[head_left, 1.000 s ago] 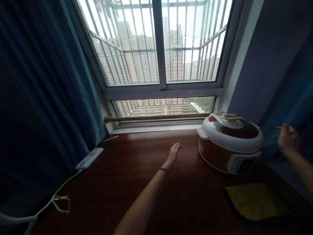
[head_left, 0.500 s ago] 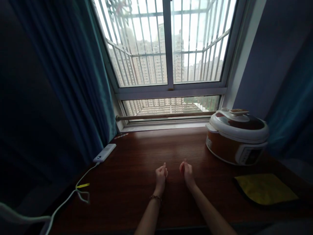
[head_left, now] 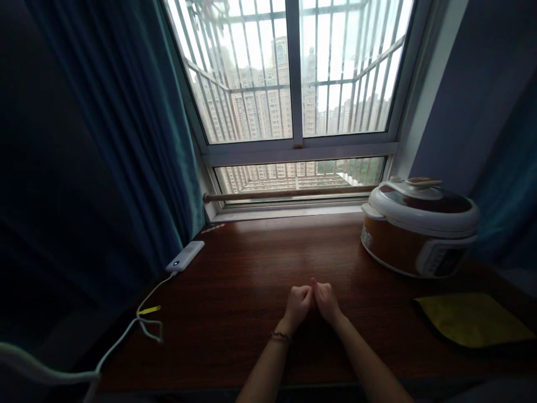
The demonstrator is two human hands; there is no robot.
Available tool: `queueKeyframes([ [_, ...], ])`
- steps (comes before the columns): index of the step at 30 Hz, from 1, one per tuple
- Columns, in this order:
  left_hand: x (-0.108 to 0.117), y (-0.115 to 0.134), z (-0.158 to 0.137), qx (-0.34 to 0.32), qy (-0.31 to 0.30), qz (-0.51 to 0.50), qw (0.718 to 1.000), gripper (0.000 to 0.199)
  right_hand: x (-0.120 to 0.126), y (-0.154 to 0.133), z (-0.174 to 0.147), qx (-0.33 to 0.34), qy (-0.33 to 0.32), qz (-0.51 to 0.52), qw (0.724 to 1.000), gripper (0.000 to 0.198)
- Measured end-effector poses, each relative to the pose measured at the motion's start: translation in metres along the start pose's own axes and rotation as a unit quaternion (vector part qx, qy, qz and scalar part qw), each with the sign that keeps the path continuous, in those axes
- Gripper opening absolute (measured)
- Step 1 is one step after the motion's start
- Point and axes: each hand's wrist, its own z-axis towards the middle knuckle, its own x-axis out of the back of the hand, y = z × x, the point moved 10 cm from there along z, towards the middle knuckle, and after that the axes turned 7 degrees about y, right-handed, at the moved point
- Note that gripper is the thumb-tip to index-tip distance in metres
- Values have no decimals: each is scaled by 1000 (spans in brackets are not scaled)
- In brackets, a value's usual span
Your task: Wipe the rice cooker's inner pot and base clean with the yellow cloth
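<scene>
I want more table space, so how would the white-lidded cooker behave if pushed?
The cooker is probably heavy, given its bulky body. Its broad base should resist tipping. The glossy-looking table might let it slide.

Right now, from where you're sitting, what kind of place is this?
Probably a room in a high-rise home: a blue curtain beside the barred window, tall buildings outside, and what looks like an electric cooker on the wooden tabletop.
</scene>
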Motion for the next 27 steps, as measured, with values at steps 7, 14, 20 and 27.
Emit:
queueKeyframes([
  [7,2,6,1,-35,4,21,999,41,-1,2,-4,10,-19,-18,1000,65],
  [14,12,14,3,-46,51,20,997,27,-1,3,-3,10,-20,-32,999,62],
  [20,16,9,6,-48,66,6,997,24,-2,4,-3,9,-24,-38,999,62],
  [27,15,-31,9,1,51,14,999,27,-4,4,-3,12,-28,-49,998,62],
])
